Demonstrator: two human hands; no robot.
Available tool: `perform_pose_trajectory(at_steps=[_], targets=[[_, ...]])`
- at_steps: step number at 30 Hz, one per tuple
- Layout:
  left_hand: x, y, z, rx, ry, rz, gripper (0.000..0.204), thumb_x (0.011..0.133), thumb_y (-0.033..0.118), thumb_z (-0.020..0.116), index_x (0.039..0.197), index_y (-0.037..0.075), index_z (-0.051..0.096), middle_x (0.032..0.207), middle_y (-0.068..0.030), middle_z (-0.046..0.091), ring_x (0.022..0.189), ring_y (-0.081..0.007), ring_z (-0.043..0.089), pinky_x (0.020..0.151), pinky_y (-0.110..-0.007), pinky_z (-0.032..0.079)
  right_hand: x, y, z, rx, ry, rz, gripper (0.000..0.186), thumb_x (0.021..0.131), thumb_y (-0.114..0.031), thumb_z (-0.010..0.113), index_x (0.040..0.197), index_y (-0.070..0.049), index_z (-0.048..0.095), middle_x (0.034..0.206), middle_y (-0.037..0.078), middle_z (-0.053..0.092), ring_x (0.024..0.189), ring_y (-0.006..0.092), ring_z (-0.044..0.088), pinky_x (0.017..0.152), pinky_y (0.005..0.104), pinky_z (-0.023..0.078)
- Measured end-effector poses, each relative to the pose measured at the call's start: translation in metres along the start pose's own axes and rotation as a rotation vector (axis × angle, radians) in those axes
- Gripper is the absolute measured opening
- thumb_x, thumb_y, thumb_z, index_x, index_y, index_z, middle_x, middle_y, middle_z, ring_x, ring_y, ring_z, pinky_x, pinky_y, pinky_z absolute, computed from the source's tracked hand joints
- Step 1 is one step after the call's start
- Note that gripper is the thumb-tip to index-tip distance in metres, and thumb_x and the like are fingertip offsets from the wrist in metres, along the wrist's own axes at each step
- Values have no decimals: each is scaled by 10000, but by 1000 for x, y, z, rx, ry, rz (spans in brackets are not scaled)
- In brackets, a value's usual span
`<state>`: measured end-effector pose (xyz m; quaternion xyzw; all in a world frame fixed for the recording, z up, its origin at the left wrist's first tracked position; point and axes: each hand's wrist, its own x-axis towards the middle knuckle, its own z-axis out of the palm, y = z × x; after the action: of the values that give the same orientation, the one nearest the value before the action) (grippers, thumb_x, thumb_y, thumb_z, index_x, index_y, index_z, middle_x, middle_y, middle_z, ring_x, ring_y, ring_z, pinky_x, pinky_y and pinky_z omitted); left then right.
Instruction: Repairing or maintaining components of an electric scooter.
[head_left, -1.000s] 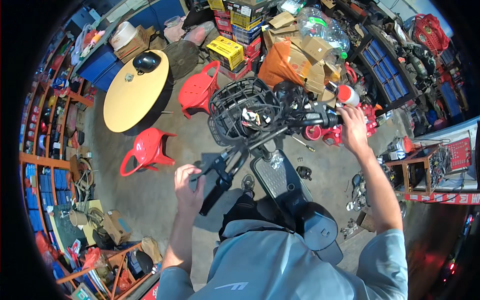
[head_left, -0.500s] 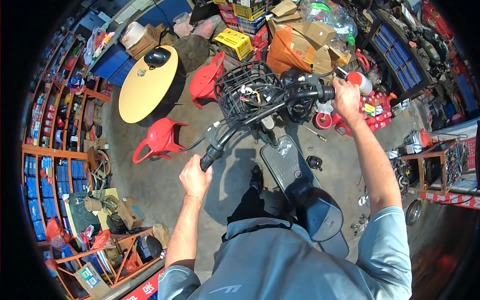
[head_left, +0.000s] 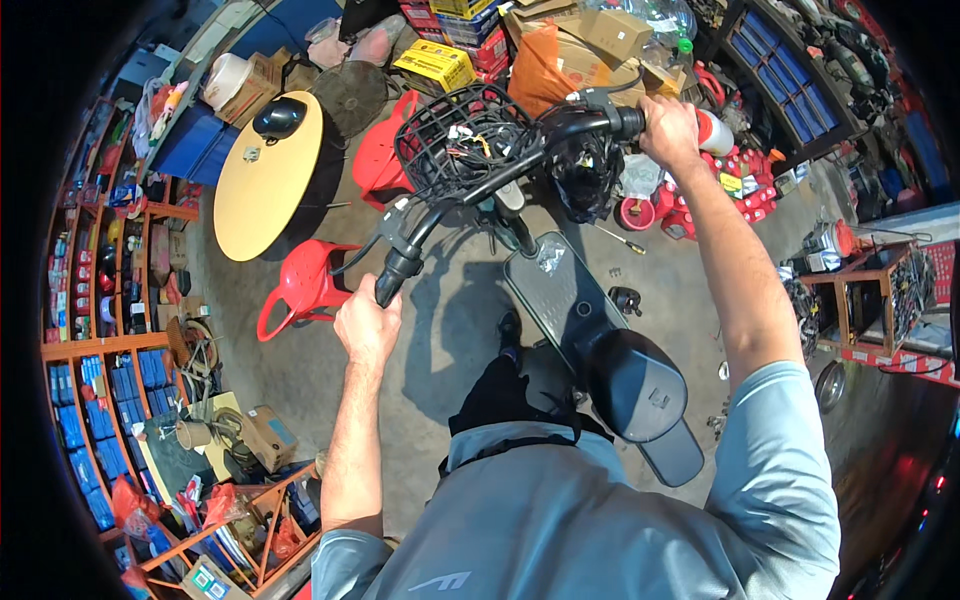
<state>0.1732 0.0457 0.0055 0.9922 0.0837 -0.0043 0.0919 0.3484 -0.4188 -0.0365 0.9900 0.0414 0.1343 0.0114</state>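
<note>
I stand on the left side of an electric scooter with a black handlebar [head_left: 470,195]. My left hand [head_left: 368,328] is wrapped round the handlebar's near left grip [head_left: 392,285]. At the far right end, my right hand [head_left: 668,132] closes on the other grip [head_left: 628,122]. A black wire basket [head_left: 462,140] with loose wiring showing in it sits at the front. Below the bar run the grey footboard [head_left: 562,290] and a dark rounded seat [head_left: 635,385]. My foot [head_left: 509,328] is on the floor left of the footboard.
Two red chairs [head_left: 300,285] and an oval yellow table [head_left: 262,190] stand left of the front. Ahead are stacked boxes [head_left: 435,65] and an orange bag [head_left: 543,75]. A screwdriver [head_left: 620,240] and a small black part [head_left: 626,300] lie right of the footboard. Orange shelves [head_left: 105,345] line the left.
The scooter has shifted slightly forward relative to the floor and chairs, with both hands still on its grips. The whole view has also moved a little.
</note>
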Motion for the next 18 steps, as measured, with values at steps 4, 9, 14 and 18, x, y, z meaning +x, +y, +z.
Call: perform_pose_trajectory(at_steps=[4,9,14,18], targets=[[2,3,-2,-43,-29,-11,293,817,346,707,912,96,586,801,-169,684,807,-410,661,698,-516,500,8,-2,0,-4,-18,0,374,697,-162,736,1052,-100,636,994,108,678,1016,289,631,886,440,444],[-10,5,-3,-15,-66,-30,298,811,349,710,925,97,599,820,-163,691,821,-389,670,716,-502,503,-6,4,-3,47,25,-17,362,671,-132,726,1018,-98,629,973,108,666,997,294,631,874,446,449],[-27,10,-4,-72,-80,-22,286,814,345,704,949,107,620,840,-153,697,841,-375,675,736,-491,505,-32,15,-5,35,32,5,348,665,-96,706,1002,-100,618,950,98,654,991,298,629,863,454,451],[-36,5,-3,-45,-90,-25,295,813,339,715,976,115,615,860,-149,702,849,-379,675,743,-489,510,-43,12,-12,17,53,-12,377,657,-81,699,1023,-94,611,955,101,655,982,295,630,850,455,451]])
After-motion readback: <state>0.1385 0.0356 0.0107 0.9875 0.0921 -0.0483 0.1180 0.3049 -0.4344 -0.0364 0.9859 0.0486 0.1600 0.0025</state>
